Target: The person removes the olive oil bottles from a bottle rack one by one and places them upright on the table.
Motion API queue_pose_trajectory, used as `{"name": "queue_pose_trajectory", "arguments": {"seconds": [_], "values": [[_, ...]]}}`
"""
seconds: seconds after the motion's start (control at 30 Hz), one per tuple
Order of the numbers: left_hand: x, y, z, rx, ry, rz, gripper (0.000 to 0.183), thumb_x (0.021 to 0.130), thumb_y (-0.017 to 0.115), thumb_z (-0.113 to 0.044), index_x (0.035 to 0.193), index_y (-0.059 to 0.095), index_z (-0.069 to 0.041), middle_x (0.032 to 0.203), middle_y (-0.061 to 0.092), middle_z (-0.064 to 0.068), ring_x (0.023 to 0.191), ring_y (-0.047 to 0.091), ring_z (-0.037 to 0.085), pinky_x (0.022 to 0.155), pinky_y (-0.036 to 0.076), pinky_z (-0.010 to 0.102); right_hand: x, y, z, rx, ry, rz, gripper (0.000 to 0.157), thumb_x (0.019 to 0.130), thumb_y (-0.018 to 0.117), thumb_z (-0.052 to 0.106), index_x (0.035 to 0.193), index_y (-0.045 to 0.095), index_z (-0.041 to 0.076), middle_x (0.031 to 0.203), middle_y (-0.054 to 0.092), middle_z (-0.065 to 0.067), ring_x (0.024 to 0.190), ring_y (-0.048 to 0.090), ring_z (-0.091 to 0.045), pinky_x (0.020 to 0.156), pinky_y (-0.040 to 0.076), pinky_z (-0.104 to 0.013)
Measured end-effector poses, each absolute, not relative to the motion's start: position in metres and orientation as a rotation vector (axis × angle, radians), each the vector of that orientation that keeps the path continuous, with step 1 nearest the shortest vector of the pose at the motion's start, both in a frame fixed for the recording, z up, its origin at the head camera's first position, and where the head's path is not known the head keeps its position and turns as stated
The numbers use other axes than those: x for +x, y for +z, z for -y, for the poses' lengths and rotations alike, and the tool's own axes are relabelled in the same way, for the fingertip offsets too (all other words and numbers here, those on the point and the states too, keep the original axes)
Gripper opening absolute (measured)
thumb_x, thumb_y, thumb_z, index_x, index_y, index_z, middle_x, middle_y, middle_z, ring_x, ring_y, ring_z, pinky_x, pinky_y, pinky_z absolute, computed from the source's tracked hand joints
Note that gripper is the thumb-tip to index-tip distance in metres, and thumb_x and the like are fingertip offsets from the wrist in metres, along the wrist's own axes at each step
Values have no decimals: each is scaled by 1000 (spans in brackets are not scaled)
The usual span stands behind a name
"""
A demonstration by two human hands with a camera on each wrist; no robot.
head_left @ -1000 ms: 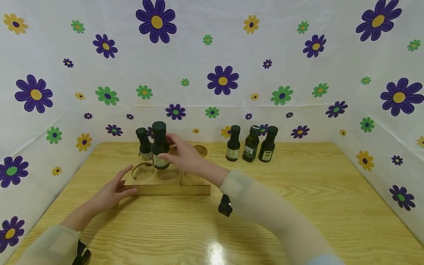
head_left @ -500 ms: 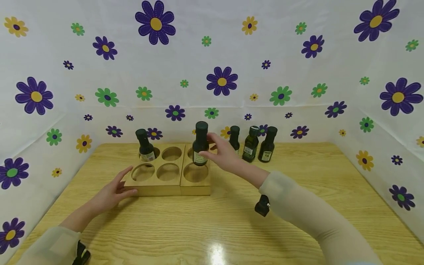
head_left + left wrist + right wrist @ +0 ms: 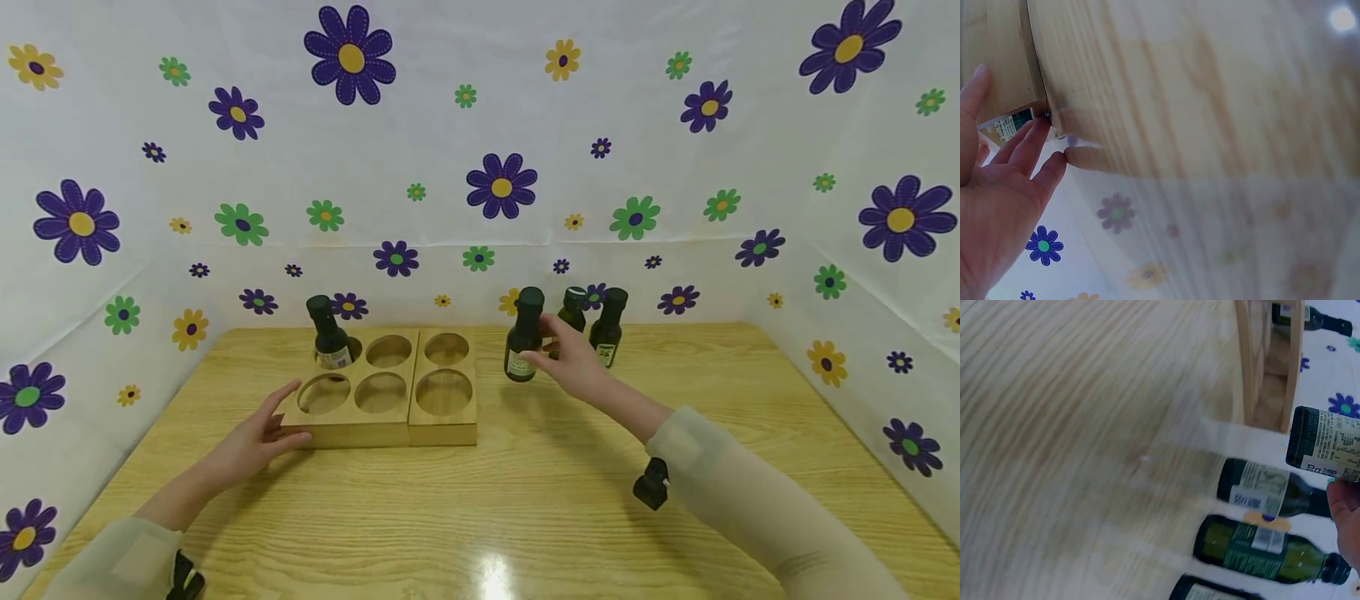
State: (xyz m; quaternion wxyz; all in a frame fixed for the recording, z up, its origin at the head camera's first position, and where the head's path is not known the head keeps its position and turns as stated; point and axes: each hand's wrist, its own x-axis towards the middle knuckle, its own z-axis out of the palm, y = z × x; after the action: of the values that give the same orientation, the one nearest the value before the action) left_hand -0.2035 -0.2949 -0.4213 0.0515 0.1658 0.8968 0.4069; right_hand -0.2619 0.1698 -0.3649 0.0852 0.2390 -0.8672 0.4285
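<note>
My right hand (image 3: 573, 358) pinches a small dark sauce bottle (image 3: 523, 337) with a green cap and pale label. It is upright, just right of the wooden bottle rack (image 3: 345, 433), overlapping the standing bottles behind it. The right wrist view shows the held bottle (image 3: 1329, 440) at its right edge, with my thumb (image 3: 1338, 500) against it. My left hand (image 3: 243, 442) touches the rack's front left corner, fingers (image 3: 1029, 144) extended. Another dark bottle (image 3: 330, 337) leans in the rack's back left hole; the other holes hold nothing.
Behind the held bottle stand a green glass bottle (image 3: 572, 312) and a dark bottle (image 3: 607, 329). A third standing bottle (image 3: 1257, 487) shows in the right wrist view, hidden in the head view. Flower-print cloth (image 3: 420, 142) encloses the wooden table (image 3: 420, 517).
My right hand has carried the bottle rightward, from over the rack's left section, across its right section, to beside the standing bottles. My left hand has stayed at the rack's corner.
</note>
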Motion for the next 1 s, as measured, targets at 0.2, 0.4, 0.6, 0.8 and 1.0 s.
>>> {"name": "queue_pose_trajectory", "arguments": {"seconds": [0.2,0.4,0.6,0.8,1.0], "values": [[-202,-422,294,495,1247,-2725,82,95,65,-17,156,10,-6,147,15,43,125,33,60,96,39,61,-264,-376,-189,639,1214,2607,52,92,69,11,133,45,-9,119,57,-25,108,57,-36,88,51,-47],[-202,-422,294,479,1248,-2719,83,95,65,-16,156,9,-6,147,15,44,126,32,61,96,39,62,-262,-384,-199,576,1206,2661,57,92,69,10,136,40,-13,121,55,-29,109,57,-40,88,51,-48],[-202,-422,293,476,1253,-2716,83,95,65,-19,156,10,-7,147,13,44,126,31,61,96,39,62,-263,-393,-204,573,1206,2671,57,92,69,10,136,40,-13,121,56,-28,110,56,-39,88,52,-47],[-202,-424,295,474,1248,-2724,82,96,64,-23,156,10,-9,146,15,45,126,31,60,97,38,62,-264,-400,-205,578,1199,2680,55,91,69,9,133,41,-13,118,57,-28,108,57,-39,88,52,-46],[-202,-423,294,468,1249,-2730,83,95,65,-24,156,11,-9,147,14,44,127,30,61,97,37,62,-263,-403,-204,604,1213,2669,52,91,69,7,132,43,-12,117,57,-27,107,57,-39,87,53,-47]]}}
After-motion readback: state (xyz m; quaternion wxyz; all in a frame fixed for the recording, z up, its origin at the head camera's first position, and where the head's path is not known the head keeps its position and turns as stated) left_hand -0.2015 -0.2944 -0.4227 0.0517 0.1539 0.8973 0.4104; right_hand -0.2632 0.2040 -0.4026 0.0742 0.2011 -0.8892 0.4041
